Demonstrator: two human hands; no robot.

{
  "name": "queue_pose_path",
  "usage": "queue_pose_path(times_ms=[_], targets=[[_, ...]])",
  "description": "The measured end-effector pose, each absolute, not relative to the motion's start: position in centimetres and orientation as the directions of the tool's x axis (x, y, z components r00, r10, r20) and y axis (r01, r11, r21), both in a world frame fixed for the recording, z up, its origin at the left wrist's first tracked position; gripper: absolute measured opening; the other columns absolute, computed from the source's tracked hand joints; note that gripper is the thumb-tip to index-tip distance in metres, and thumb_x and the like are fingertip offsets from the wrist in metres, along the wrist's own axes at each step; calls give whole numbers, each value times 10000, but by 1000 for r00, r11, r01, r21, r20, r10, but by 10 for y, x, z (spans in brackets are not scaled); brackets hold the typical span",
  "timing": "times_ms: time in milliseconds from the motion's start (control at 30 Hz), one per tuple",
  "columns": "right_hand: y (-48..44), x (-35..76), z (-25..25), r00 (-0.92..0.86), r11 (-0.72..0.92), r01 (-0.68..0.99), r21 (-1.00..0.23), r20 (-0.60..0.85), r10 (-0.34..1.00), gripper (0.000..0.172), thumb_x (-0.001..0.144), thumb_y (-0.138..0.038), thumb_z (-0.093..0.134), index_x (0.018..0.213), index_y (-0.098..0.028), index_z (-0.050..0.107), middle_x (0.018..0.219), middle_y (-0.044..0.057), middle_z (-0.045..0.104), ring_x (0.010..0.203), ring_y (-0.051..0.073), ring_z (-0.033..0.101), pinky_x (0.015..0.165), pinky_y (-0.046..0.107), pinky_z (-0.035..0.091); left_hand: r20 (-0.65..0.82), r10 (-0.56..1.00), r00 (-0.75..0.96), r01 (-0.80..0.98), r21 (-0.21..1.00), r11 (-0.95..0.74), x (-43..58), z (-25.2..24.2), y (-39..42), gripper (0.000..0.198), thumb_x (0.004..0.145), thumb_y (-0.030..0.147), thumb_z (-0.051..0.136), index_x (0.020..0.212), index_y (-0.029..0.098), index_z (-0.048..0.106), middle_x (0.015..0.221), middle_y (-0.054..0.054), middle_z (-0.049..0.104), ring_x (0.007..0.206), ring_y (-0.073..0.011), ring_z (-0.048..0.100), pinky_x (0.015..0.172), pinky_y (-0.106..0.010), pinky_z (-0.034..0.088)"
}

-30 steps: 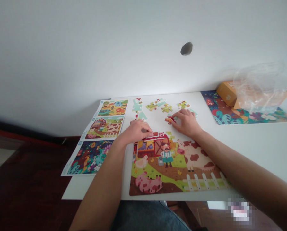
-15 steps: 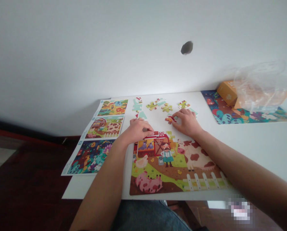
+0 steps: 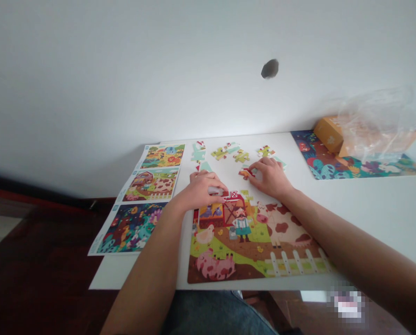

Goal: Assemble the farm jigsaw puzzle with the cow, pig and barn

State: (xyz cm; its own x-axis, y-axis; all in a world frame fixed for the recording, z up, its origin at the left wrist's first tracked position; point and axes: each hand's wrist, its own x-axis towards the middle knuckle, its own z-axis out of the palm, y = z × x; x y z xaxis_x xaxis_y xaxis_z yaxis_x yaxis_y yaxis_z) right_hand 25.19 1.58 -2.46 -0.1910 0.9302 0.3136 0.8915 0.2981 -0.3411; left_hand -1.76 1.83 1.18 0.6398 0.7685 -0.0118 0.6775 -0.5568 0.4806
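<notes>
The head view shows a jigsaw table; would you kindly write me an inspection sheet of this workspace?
Surface: white table.
Job's things: farm jigsaw, top unfinished; loose pieces beyond it; picture sheets at left.
Clutter: cardboard box and plastic bag on a jungle puzzle, far right.
Hands: left hand at the jigsaw's barn; right hand pinching a red piece.
Cables: nothing seen.
Surroundings: white wall with a dark mark; wood floor.
</notes>
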Motion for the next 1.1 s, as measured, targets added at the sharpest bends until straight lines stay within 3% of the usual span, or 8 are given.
queue_pose_path(times_ms=[233, 433, 733, 967, 1100], targets=[[16, 252, -25, -192, 304, 889, -344, 321, 927, 257, 862, -420, 621, 1032, -248, 708, 1030, 101, 635, 1022, 304, 552, 893, 452, 362, -14, 737, 676, 651, 481, -588, -16, 11, 18, 271, 785, 493, 763, 992, 320, 776, 1022, -38, 663, 1057, -253, 540, 1081, -448, 280], [16, 252, -24, -192, 300, 888, -347, 314, 930, 267, 867, -440, 610, 1031, -255, 708, 1027, 94, 629, 1014, 297, 551, 891, 452, 365, -30, 721, 693, 660, 430, -616, -15, 14, 16, 497, 674, 620, 798, 1070, 325, 738, 1083, -39, 607, 1096, -281, 506, 1080, -464, 249], [15, 252, -24, -192, 303, 889, -344, 321, 927, 254, 851, -405, 625, 1032, -247, 710, 1030, 97, 634, 1008, 298, 550, 887, 452, 367, -26, 735, 678, 672, 427, -605, -14, 12, 15, 476, 663, 618, 806, 1025, 315, 741, 1073, -31, 591, 1098, -276, 508, 1094, -449, 250], [13, 253, -19, -211, 328, 877, -350, 334, 919, 252, 869, -405, 603, 1028, -253, 724, 1041, 99, 625, 1013, 296, 530, 914, 457, 352, 8, 782, 623, 710, 412, -571, -25, 15, 20, 383, 792, 444, 754, 1146, 309, 698, 1205, -36, 594, 1166, -270, 493, 1122, -462, 257], [-5, 246, 3, -398, 541, 780, -314, 419, 816, 287, 918, -404, 536, 1118, -293, 710, 1162, 77, 600, 1084, 285, 478, 979, 458, 312, 24, 819, 573, 750, 386, -536, -30, 15, 23, 346, 784, 332, 753, 1126, 309, 704, 1237, -35, 575, 1200, -279, 465, 1112, -459, 293]])
